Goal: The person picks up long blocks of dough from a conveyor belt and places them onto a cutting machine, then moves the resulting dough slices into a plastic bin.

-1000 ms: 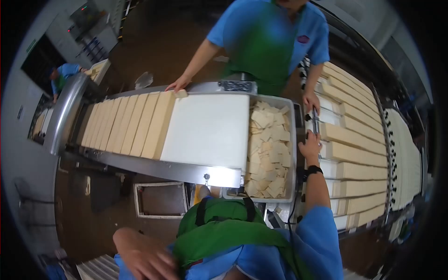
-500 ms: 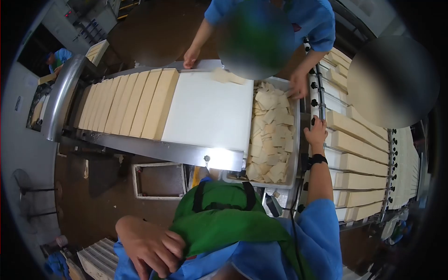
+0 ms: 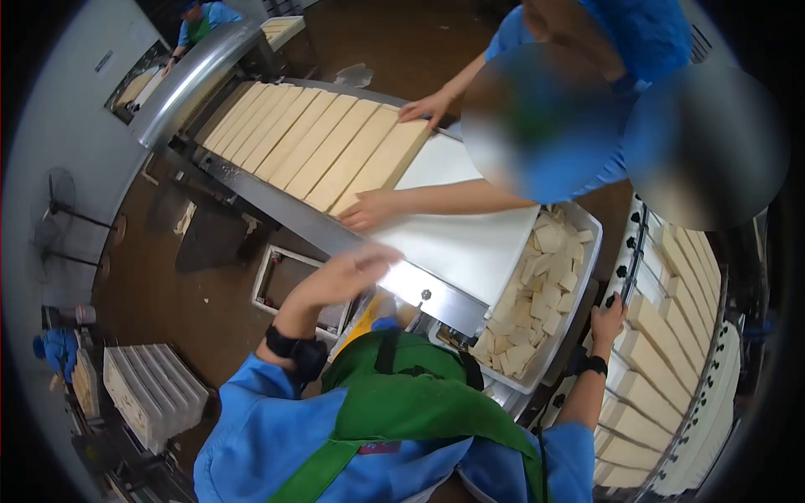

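Head view shows left hand (image 3: 340,277) spread near a slab (image 3: 383,170), long axis across the belt (image 3: 461,239), right hand (image 3: 608,321) at a rail (image 3: 636,254), grip unclear.

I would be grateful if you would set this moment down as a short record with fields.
Left hand: empty, fingers extended, motion-blurred, near the metal edge; contact unclear
Right hand: at the knobbed rail; grip unclear
Co-worker: one hand at the far end of the last pale block, the other hand at its near end
Belt: white belt beside the row of blocks
Bin: white bin holding flat pale scraps
Right side: more long pale blocks, beyond the rail
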`<state>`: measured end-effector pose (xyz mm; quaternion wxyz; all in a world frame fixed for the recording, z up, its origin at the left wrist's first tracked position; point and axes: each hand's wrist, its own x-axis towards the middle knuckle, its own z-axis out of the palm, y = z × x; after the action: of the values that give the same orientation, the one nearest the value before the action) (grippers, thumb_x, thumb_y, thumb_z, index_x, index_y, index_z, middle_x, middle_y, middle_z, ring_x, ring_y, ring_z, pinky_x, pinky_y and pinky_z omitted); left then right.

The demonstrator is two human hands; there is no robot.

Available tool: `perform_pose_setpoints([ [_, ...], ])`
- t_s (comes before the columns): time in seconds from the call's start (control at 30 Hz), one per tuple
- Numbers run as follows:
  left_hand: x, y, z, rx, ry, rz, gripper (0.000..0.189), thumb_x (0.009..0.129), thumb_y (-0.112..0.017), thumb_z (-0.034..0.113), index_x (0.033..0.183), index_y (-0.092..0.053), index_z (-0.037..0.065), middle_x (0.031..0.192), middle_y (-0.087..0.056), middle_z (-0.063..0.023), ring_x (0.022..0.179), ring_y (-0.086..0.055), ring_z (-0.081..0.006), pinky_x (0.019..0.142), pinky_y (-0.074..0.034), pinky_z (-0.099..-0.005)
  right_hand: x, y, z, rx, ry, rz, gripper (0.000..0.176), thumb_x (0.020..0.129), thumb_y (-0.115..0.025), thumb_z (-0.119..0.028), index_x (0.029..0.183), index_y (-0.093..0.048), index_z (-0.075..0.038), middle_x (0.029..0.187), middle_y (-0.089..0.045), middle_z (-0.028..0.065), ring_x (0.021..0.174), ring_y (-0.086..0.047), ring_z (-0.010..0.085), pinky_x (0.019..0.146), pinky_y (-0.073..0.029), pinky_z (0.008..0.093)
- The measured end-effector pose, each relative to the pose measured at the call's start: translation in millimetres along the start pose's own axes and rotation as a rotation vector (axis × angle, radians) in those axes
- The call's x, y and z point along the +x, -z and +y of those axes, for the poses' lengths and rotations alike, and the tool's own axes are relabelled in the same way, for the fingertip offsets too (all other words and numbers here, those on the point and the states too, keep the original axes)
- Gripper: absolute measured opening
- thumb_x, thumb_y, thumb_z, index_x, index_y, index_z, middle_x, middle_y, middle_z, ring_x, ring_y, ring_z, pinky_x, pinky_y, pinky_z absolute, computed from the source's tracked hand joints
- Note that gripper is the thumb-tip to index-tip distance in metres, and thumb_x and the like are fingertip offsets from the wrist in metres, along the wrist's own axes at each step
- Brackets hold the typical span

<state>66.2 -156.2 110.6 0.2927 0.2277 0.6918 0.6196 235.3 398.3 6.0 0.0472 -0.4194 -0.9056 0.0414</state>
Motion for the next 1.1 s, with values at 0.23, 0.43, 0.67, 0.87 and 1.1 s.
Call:
perform_pose_setpoints([
  [0.23,28.3,74.6,-176.3,0.647,0.320,0.899,0.069,0.076,-0.072,0.031,0.126,-0.043,-0.006,0.115,-0.052,-0.0254,0.110,-0.049,-0.0349,0.094,-0.040,-0.0398,-7.0,11.4,-30.6,0.302,0.078,0.260,0.055,0.076,-0.070,-0.031,0.122,-0.052,-0.007,0.119,-0.055,0.0152,0.117,-0.047,0.0332,0.097,-0.037,0.0447],
  [0.43,67.2,111.6,-192.9,0.679,0.327,0.977,0.082,0.071,-0.076,0.029,0.131,-0.032,-0.006,0.129,-0.034,-0.0295,0.117,-0.037,-0.0453,0.100,-0.034,-0.0465,-59.2,40.1,-164.8,0.548,0.617,0.272,0.009,0.082,-0.063,-0.007,0.086,-0.060,0.000,0.099,-0.061,0.0163,0.096,-0.056,0.0319,0.086,-0.042,0.0382],
  [0.67,96.5,101.6,-178.3,0.771,0.423,1.008,0.080,0.065,-0.078,0.027,0.125,-0.034,-0.003,0.122,-0.038,-0.0264,0.107,-0.041,-0.0440,0.094,-0.038,-0.0479,-73.4,17.6,-322.3,0.676,0.847,-0.109,0.009,0.078,-0.064,-0.005,0.085,-0.061,-0.001,0.091,-0.063,0.0142,0.089,-0.059,0.0306,0.081,-0.045,0.0383],
  [0.87,100.6,93.0,-153.0,0.790,0.417,0.915,0.082,0.065,-0.079,0.032,0.122,-0.035,-0.007,0.114,-0.042,-0.0274,0.103,-0.044,-0.0433,0.089,-0.041,-0.0462,-44.4,-94.5,-427.9,0.382,0.827,-0.149,0.046,0.079,-0.064,-0.026,0.116,-0.053,-0.001,0.117,-0.053,0.0219,0.112,-0.047,0.0368,0.097,-0.037,0.0431],
  [1.1,102.4,98.3,-150.0,0.954,0.523,0.750,0.078,0.069,-0.075,0.042,0.116,-0.038,-0.009,0.104,-0.048,-0.0250,0.089,-0.053,-0.0395,0.075,-0.048,-0.0432,-13.7,-125.7,-580.1,0.168,0.594,-0.277,0.074,0.085,-0.054,-0.048,0.142,-0.029,-0.009,0.147,-0.024,0.0212,0.129,-0.033,0.0360,0.103,-0.032,0.0461],
])
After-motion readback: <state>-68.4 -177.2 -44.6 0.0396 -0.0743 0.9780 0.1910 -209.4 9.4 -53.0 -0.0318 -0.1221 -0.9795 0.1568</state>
